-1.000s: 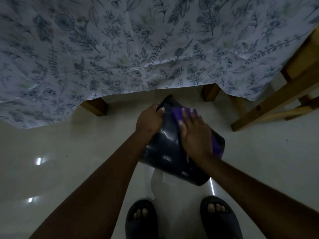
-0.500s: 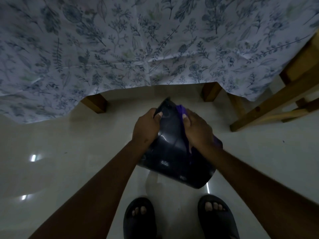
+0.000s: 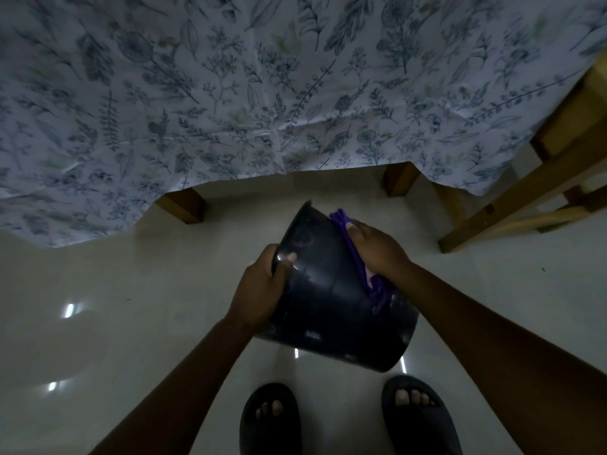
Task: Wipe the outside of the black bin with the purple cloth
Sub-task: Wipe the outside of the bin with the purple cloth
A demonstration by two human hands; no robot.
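Observation:
The glossy black bin (image 3: 328, 300) is held tilted above the floor, one end pointing away from me toward the table. My left hand (image 3: 262, 287) grips its left side, thumb across the top surface. My right hand (image 3: 377, 247) presses the purple cloth (image 3: 368, 267) flat against the bin's right outer wall. The cloth shows above my fingers and below my wrist; its middle is hidden under my palm.
A table with a floral cloth (image 3: 262, 93) hangs close ahead, wooden legs (image 3: 184, 205) beneath it. A wooden chair frame (image 3: 525, 198) stands to the right. My feet in dark slippers (image 3: 269, 418) stand on the pale shiny floor (image 3: 115, 307).
My right hand slid the purple cloth from the bin's top face round to its right side. The bin turned slightly in my left hand.

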